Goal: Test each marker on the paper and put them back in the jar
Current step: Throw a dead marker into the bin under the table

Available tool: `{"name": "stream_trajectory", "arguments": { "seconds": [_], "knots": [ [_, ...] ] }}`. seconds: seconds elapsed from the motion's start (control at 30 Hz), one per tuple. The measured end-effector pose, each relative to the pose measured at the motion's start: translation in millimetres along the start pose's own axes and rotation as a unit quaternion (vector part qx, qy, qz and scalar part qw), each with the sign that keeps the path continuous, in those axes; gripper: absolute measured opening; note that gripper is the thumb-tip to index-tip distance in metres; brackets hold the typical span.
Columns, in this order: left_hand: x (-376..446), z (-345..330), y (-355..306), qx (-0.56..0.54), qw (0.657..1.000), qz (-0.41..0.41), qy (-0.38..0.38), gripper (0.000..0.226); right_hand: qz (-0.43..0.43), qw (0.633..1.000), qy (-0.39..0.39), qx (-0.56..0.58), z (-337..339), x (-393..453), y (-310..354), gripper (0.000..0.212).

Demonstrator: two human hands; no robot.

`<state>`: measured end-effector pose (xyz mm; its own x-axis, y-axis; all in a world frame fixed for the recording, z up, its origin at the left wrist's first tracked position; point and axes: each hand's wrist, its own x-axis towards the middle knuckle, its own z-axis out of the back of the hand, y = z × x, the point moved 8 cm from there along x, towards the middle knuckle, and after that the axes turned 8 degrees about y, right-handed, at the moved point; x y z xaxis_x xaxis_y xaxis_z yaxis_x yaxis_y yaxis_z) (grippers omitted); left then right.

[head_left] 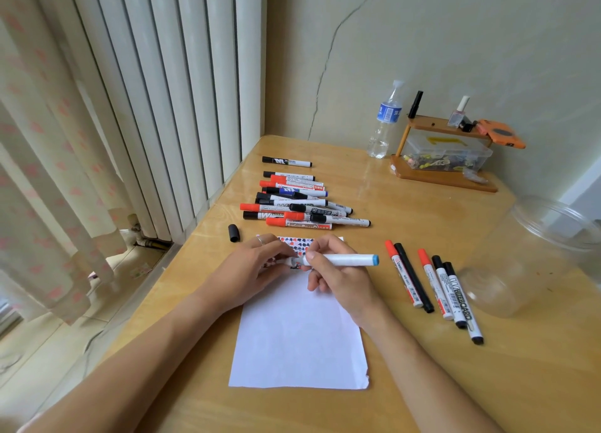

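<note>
I held the white-barrelled marker with the light-blue end (341, 259) in my right hand (338, 280), fingers curled around the barrel near its tip, which pointed left onto the white sheet of paper (299, 341) so it could leave a test mark beside the rows of red and black blots at the sheet's far edge. My left hand (257, 267) lay on the paper with its fingertips beside the tip, pinning the sheet, I judged; whether it pinched anything I could not tell. A loose black cap (233, 232) sat just off the paper's far-left corner. The untested heap of red, black and blue markers (299, 205) lay beyond the sheet, five tested markers (432, 286) to its right, near the clear plastic jar (533, 257) on its side, awaiting them.
</note>
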<state>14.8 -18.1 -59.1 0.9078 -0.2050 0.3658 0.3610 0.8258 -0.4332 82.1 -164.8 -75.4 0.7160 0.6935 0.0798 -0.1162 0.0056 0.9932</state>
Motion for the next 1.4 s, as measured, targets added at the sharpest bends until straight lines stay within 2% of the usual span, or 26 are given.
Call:
{"name": "stream_trajectory", "arguments": {
  "seconds": [0.17, 0.3, 0.37, 0.5, 0.67, 0.77, 0.9, 1.0, 1.07, 1.2, 1.3, 1.4],
  "knots": [
    [-1, -1, -8, -0.001, 0.999, -0.035, 0.007, 0.019, -0.009, 0.999, 0.024, -0.022, -7, 0, -5, 0.028],
    [-1, 1, -8, -0.006, 0.999, -0.033, 0.000, 0.021, 0.008, 0.999, 0.024, -0.036, -3, 2, 1, 0.022],
    [-1, 2, -8, -0.007, 1.000, -0.026, -0.006, 0.020, 0.011, 1.000, 0.026, -0.009, -1, 2, 2, 0.024],
    [-1, 4, -6, -0.005, 1.000, -0.011, -0.024, 0.021, -0.018, 0.997, 0.022, 0.069, 2, 2, -1, 0.042],
    [0, 2, 2, 0.004, 1.000, 0.007, -0.016, 0.015, 0.012, 0.995, -0.063, 0.072, 25, 6, -2, 0.025],
    [0, 1, 9, 0.008, 0.999, 0.026, -0.024, 0.015, 0.022, 0.998, -0.054, 0.022, 31, 6, 2, 0.010],
    [0, 1, 13, -0.001, 0.999, 0.033, -0.026, 0.015, 0.013, 0.997, -0.022, -0.075, 37, 7, 2, 0.011],
    [0, 1, 13, -0.018, 0.999, 0.039, -0.024, 0.018, 0.053, 0.969, -0.013, -0.240, 37, 6, 3, 0.014],
    [1, 0, 14, -0.020, 0.999, 0.036, -0.019, 0.018, 0.097, 0.947, -0.009, -0.306, 27, 3, 7, 0.017],
    [2, -1, 20, -0.012, 0.998, 0.049, -0.035, 0.019, 0.148, 0.915, -0.020, -0.375, 11, 3, 11, 0.021],
    [3, -6, 20, 0.024, 0.998, 0.046, -0.020, 0.019, 0.173, 0.881, -0.050, -0.437, 12, 3, 13, 0.018],
    [2, -7, 16, 0.040, 0.999, 0.032, -0.013, 0.020, 0.182, 0.883, -0.046, -0.430, 11, 1, 11, 0.016]
  ]
}}
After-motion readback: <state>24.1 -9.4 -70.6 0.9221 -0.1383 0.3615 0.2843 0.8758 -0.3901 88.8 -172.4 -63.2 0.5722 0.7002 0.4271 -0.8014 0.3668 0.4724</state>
